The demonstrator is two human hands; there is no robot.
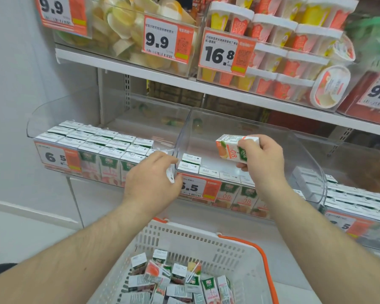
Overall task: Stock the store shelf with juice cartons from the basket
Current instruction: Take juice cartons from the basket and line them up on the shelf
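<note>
Gripping a carton [236, 148] at centre right, the right hand [261, 160] holds it tilted above the clear bin [305, 150]. The left hand [154, 174] pinches the bin's front corner at centre. More cartons fill the basket [206, 242] at the bottom.

Orange-and-white price tags on upper shelf bins: "9.9" [53, 7], "9.9" [157, 40], "16.8" [219, 54]. Lower clear bin tag: "6.5" [55, 157]. Held white-and-orange juice carton [233, 148]: "100%", upside down.
</note>
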